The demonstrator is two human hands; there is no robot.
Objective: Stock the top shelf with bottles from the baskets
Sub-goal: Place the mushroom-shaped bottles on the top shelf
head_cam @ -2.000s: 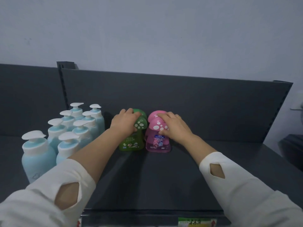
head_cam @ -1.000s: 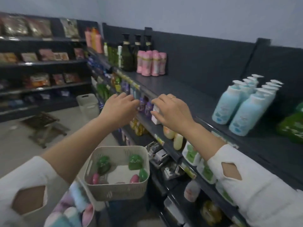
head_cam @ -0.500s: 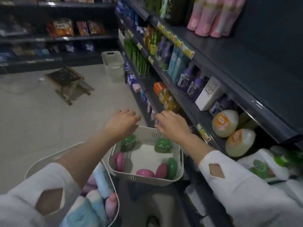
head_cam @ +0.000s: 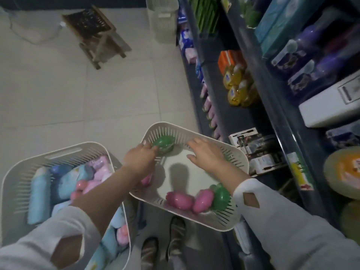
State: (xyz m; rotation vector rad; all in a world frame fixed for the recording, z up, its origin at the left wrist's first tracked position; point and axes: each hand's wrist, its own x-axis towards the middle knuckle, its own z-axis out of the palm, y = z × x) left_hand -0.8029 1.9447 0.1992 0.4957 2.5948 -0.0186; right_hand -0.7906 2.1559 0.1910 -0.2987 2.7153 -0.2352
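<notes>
Head view: left hand (head_cam: 140, 158) grips green rounded plastic bottle (head_cam: 164, 146) in white slotted basket (head_cam: 187, 132). Right hand (head_cam: 207, 155) spread, empty, hides basket's far corner.

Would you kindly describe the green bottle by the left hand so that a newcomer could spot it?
Start at the smaller white basket beside the shelving. In its far left corner lies a green bottle, at the fingertips of the left hand. A second green bottle lies at the near edge, beside pink bottles.
</notes>
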